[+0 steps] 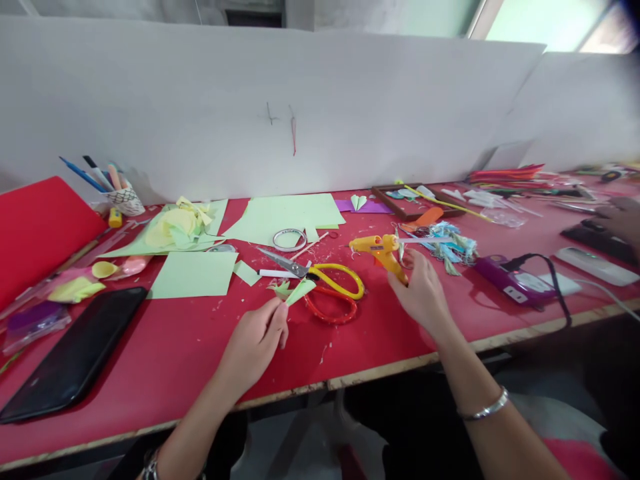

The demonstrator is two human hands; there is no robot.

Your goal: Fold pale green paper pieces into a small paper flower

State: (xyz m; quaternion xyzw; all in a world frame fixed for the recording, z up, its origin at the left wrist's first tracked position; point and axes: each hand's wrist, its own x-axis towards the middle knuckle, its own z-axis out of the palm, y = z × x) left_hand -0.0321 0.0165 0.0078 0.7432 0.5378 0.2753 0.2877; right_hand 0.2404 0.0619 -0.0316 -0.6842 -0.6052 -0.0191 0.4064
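Note:
My left hand (260, 337) pinches a folded piece of light green paper (301, 291) between thumb and fingers above the red table. In my right hand (424, 287) is a yellow glue gun (380, 250), gripped by its handle with the nozzle facing left; a glue stick (417, 240) sticks out of its back. Scissors (295, 267) with one yellow and one red handle lie open just beyond the folded paper. Behind them rests a roll of tape (289, 239). A small green paper scrap (246, 273) lies left of the scissors.
Green sheets (195, 274) and crumpled paper lie left, near a black case (75, 353) and a pen cup (125, 199). Rightward are blue tassels (453, 243), a purple extension box (515, 280) with a cable, and a brown tray (400, 203). Another person's hand (623, 220) shows at far right.

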